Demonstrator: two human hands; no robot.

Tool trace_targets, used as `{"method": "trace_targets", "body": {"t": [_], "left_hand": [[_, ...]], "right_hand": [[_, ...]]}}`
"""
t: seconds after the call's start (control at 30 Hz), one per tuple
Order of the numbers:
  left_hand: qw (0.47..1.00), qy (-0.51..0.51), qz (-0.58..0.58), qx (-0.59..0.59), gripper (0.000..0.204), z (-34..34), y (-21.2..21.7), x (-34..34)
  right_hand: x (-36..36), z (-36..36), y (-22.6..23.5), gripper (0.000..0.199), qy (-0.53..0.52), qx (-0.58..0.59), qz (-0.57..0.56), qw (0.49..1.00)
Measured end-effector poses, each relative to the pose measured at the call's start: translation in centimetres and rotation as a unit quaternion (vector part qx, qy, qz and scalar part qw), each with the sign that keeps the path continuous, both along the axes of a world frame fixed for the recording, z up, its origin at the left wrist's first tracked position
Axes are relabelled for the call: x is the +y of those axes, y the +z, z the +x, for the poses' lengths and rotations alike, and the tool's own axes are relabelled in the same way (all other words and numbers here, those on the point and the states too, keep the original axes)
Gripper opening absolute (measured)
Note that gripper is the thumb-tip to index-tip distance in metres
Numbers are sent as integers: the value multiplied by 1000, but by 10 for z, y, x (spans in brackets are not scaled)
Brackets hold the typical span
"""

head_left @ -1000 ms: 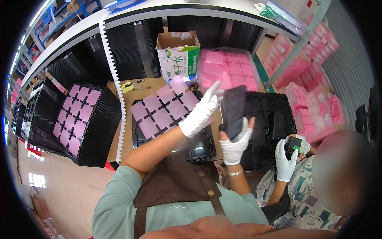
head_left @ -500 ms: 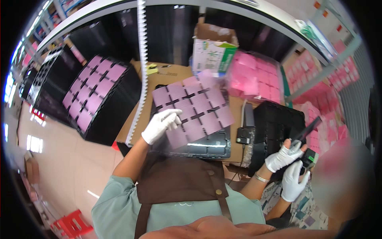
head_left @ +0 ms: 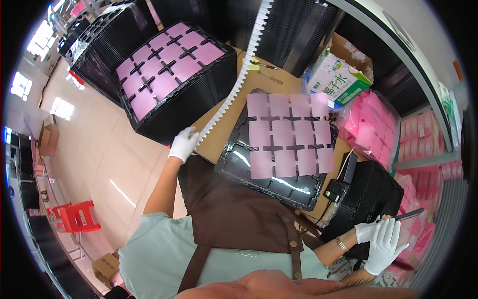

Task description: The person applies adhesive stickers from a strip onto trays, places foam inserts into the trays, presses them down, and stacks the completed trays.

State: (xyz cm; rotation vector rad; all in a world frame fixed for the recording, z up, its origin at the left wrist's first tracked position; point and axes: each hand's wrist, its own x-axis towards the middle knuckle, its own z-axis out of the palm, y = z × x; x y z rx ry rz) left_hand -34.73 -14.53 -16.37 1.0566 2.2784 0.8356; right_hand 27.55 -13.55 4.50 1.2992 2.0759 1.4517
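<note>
My left hand (head_left: 183,144), in a white glove, is beside the table's near left corner, close to the lower end of a white toothed strip (head_left: 238,85). Its fingers are slightly bent and nothing shows in them. My right hand (head_left: 367,232), gloved, with a bracelet at the wrist, is at the far right, partly hidden behind a co-worker's gloved hand (head_left: 382,245). Its fingers close on a thin dark bar-like thing (head_left: 410,214). In front of me a pink-purple sheet (head_left: 284,159) with cross-shaped openings lies askew on a glossy black plastic tray (head_left: 237,167).
Left stands a tall stack of black trays (head_left: 186,92) topped by pink sheets (head_left: 177,52). Behind are an open carton (head_left: 331,74) and bagged pink pieces (head_left: 371,129). A black device with a cable (head_left: 336,190) and a black tray stack (head_left: 368,197) are right. A red stool (head_left: 79,217) is on the floor.
My left hand has left the pink sheet and moved to the table's left corner. The sheet lies straighter in view. My view has turned left, and the co-worker's hand overlaps my right hand.
</note>
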Motion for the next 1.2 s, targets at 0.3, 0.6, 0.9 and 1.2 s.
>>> {"method": "trace_targets", "body": {"t": [0.3,0.6,0.9,1.2], "left_hand": [[968,35,-120,219,36,27,-23,-20],[909,-343,181,151,52,145,48,28],[971,-138,186,-52,57,152,16,35],[921,-8,72,-383,82,164,13,16]], "right_hand": [[48,-38,20,25,-53,99,-117,987],[73,-32,-11,30,60,366,-97,923],[98,-42,-94,36,249,883,102,385],[110,-24,-154,41,302,946,116,-33]]}}
